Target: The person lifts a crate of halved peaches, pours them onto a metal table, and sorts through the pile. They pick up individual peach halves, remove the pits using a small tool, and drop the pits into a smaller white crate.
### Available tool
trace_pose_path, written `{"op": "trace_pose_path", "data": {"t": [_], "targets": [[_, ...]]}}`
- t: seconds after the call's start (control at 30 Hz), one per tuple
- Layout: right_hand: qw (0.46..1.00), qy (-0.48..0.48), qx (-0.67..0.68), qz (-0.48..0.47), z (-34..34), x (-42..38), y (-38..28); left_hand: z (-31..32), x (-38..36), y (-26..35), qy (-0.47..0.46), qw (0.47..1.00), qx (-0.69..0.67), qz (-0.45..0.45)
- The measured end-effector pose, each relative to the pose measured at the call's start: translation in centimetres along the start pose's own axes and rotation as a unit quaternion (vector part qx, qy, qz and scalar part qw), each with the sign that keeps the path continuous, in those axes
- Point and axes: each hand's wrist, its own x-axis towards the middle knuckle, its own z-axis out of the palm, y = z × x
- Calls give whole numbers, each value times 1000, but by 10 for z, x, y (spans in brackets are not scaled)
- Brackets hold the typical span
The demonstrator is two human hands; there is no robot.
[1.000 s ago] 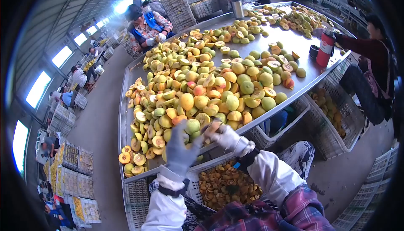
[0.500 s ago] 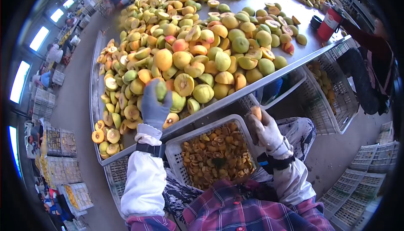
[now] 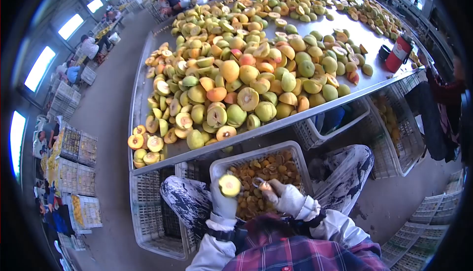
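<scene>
My left hand [image 3: 224, 206], gloved, is closed around a halved yellow peach [image 3: 229, 185], its cut face up and a pit hollow or stone at the centre. In my gloved right hand [image 3: 292, 201] is a small pitting tool [image 3: 258, 182] with a ring-shaped metal end, pointing toward the peach half but apart from it. Both hands hover over a pale plastic crate [image 3: 301, 165] holding brownish fruit scraps [image 3: 266, 169]. Beyond them, a heap of halved peaches [image 3: 229, 71] covers much of the metal table [image 3: 362, 76].
The table's raised front rim [image 3: 276, 124] runs just beyond my knees. Another crate [image 3: 160, 221] stands at left, and a crate with fruit [image 3: 394, 135] at right. A red flask [image 3: 398, 54] stands on the table. Other people sit across and at the right.
My left hand has come back from the heap to above the scrap crate with a peach half. My right hand has moved down and left toward it. The view has shifted.
</scene>
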Motion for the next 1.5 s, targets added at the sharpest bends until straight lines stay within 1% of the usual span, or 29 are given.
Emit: {"op": "trace_pose_path", "data": {"t": [0.03, 0.1, 0.13, 0.2, 0.23, 0.27, 0.3, 0.33, 0.37, 0.4, 0.43, 0.47, 0.57, 0.6, 0.63, 0.67, 0.7, 0.77, 0.83, 0.9, 0.93, 0.97, 1.03, 1.07, 1.13, 1.2, 1.33, 1.4, 1.5], "targets": [[999, -16, -29, 8, 5, -4, 1, -4, -8, 48, -66, 942, -258, -204], [999, -18, -48, -1, 15, -8, 13, -16, -7, 41, -87, 819, -441, -357], [1000, -16, -18, -7, 17, -11, 14, -16, -8, 40, -87, 821, -442, -350], [1000, -19, 11, -14, 18, -15, 16, -14, -11, 48, -97, 887, -376, -252], [1000, -20, 11, -18, 17, -17, 15, -11, -14, 57, -95, 888, -375, -249], [999, -24, 13, -24, 17, -19, 12, -9, -18, 67, -82, 967, -213, -109], [999, -28, 15, -30, 17, -20, 8, -8, -21, 76, -66, 996, -39, 35], [998, -53, 25, -24, 13, -23, -2, -10, -19, 72, -80, 990, 54, 99], [998, -50, 28, -25, 13, -26, -6, -10, -18, 74, -83, 990, 55, 102], [998, -51, 7, -33, 14, -27, -9, -8, -16, 77, -108, 985, -129, -49], [998, -51, -15, -40, 14, -27, -11, -5, -13, 82, -128, 922, -305, -199], [997, -30, -27, -59, 18, -26, -8, -3, -12, 81, -133, 922, -306, -198], [998, 1, -23, -54, 29, -21, 2, 4, -10, 71, -118, 932, -286, -189], [999, -10, -26, -47, 29, -21, 0, 6, -9, 73, -116, 931, -288, -191], [999, -13, -28, -45, 30, -19, 1, 9, -8, 77, -98, 916, -315, -227], [998, -37, 46, -28, 32, -16, 2, 10, -6, 80, -79, 899, -341, -262], [991, -59, 119, -10, 34, -12, 3, 10, -6, 80, -78, 898, -342, -265], [991, -55, 119, -7, 39, -7, 9, 11, -2, 79, -66, 867, -411, -274], [992, -52, 118, -2, 36, -4, 2, 14, 3, 70, -61, 865, -404, -291], [999, -40, -36, 4, 24, -6, -16, 16, 2, 64, -53, 862, -397, -311], [995, -18, -102, 6, 25, -5, -16, 19, 1, 63, -42, 884, -366, -289], [994, -22, -104, 9, 25, -3, -14, 22, 0, 63, -32, 904, -333, -267], [987, 41, -138, -67, 24, 0, -8, 23, 0, 65, -30, 902, -330, -275], [982, 31, -171, -69, 21, 1, -9, 24, 0, 63, -23, 898, -341, -277], [981, 22, -184, -61, 22, 3, -6, 26, 0, 63, -20, 893, -351, -282], [979, 14, -195, -54, 27, 5, -2, 25, -1, 66, -25, 922, -295, -248], [973, 7, -229, -37, 47, 8, 9, 26, 1, 67, 3, 908, -325, -265], [976, 16, -215, -36, 51, 8, 6, 25, 4, 63, 1, 883, -367, -292], [978, 27, -207, -23, 64, 11, 12, 26, 3, 48, 19, 903, -336, -267]]}}
